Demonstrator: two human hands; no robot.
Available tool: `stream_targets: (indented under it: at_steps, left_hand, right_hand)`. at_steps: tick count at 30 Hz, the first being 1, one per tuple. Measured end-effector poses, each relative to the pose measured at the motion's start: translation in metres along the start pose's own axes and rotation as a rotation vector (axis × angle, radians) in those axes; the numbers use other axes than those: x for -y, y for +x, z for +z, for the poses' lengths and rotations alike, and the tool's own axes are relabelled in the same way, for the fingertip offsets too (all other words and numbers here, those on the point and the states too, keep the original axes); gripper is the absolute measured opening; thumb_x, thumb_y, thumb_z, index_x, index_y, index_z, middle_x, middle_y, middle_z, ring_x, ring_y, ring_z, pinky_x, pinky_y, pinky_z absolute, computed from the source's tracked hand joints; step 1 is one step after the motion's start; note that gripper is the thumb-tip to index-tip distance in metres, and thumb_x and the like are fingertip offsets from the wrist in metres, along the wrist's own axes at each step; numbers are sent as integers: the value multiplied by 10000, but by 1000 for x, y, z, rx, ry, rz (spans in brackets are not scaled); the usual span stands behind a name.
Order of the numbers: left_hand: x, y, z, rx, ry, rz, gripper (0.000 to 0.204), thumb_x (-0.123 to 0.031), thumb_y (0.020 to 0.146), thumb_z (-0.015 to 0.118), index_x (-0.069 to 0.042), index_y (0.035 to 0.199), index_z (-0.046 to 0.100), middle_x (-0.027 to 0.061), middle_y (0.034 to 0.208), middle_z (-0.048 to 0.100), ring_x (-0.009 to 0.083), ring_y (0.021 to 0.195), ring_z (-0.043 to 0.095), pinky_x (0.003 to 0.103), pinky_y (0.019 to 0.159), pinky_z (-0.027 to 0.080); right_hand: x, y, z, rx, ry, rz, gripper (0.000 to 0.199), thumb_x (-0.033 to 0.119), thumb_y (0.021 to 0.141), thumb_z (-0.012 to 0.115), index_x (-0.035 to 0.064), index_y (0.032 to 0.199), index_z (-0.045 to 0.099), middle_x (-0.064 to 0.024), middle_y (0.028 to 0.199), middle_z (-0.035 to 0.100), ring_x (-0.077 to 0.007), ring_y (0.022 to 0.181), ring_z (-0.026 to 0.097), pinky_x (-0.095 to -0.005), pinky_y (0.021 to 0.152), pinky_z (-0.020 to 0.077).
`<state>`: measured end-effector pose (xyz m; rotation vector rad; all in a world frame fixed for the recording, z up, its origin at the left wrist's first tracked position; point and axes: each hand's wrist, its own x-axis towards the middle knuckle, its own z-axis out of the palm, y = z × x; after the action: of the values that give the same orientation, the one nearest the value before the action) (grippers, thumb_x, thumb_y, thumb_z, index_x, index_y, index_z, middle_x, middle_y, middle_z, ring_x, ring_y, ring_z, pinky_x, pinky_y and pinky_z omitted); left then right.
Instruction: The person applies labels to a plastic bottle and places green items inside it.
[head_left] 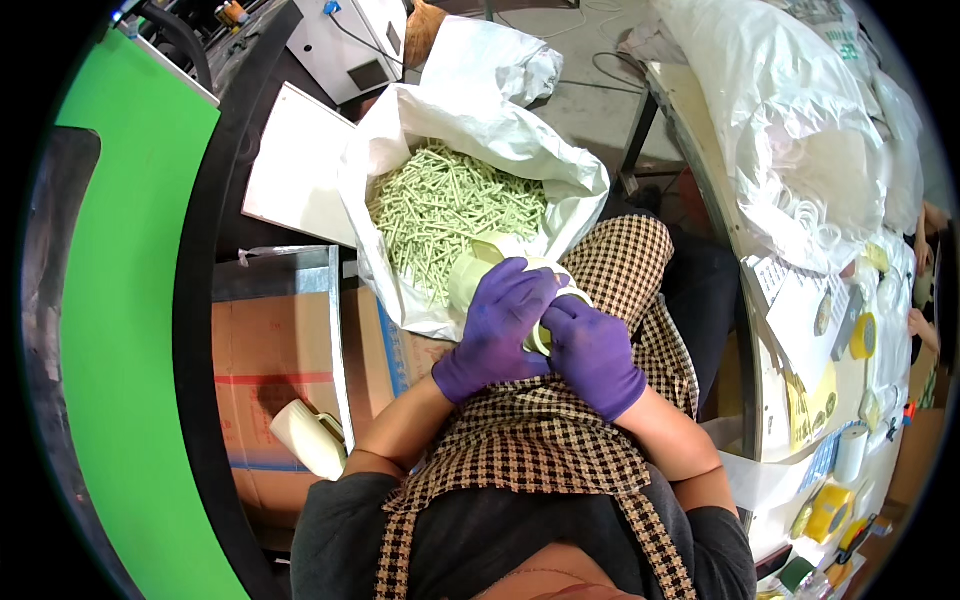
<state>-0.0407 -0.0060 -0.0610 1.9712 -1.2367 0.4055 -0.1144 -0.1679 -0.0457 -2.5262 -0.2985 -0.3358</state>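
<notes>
Both of my hands wear purple gloves and meet over my lap, at the near rim of a white sack. Wrapped round a pale cream-green plastic mug-shaped part [466,277] is my left hand [505,322], its fingers across the top. My right hand [592,356] is closed at the part's near right end, where a ring-like edge shows; its fingertips are partly hidden. Beyond them the white sack [505,120] holds a heap of short pale green sticks [445,200]. A similar cream mug-shaped piece with a handle [308,440] lies at lower left.
Cardboard boxes [275,345] and a metal-edged frame [337,350] stand left, beside a bright green belt [130,300]. On the right, a table [705,130] carries a large clear bag with white rings [800,170], papers, tape rolls [830,512] and tools. Another person's hand [922,325] shows at far right.
</notes>
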Motion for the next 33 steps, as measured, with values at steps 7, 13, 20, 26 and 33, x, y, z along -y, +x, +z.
stream_targets:
  at_steps: [7,13,20,26,33]
  left_hand:
    - [-7,2,2,-26,-12,-9,846,-345,652,878,2,1354,558,148,1278,691,321,1205,645,518,1124,407]
    - [-12,6,5,81,56,-1,735,-363,685,860,14,1272,627,143,1315,677,316,1261,615,524,1140,392]
    - [-11,20,22,244,202,225,392,-280,902,718,-64,1214,619,103,1317,672,318,1272,599,634,1200,231]
    - [-28,8,32,278,316,759,394,-477,926,694,-392,1269,519,-110,1325,615,136,1151,611,616,1110,273]
    - [-35,13,82,527,123,960,432,-385,940,673,-462,1354,573,-133,1319,584,81,1248,507,461,893,474]
  right_hand:
    - [0,-7,1,-73,28,6,88,76,805,657,69,892,672,-94,915,672,-289,768,700,-387,622,555]
    - [-25,-11,-11,164,170,-74,181,95,833,635,40,1006,641,-141,955,669,-338,847,691,-447,701,551]
    - [-42,-65,20,-269,436,-161,328,65,846,698,6,1162,631,-186,1107,657,-374,953,659,-460,825,550]
    - [-88,-213,-109,-706,28,144,309,-66,798,704,11,1097,695,-135,1089,718,-329,1042,674,-457,940,546]
    - [-159,-435,-155,-1082,-631,980,295,86,822,809,54,1110,755,-138,1119,701,-315,1065,660,-405,938,528]
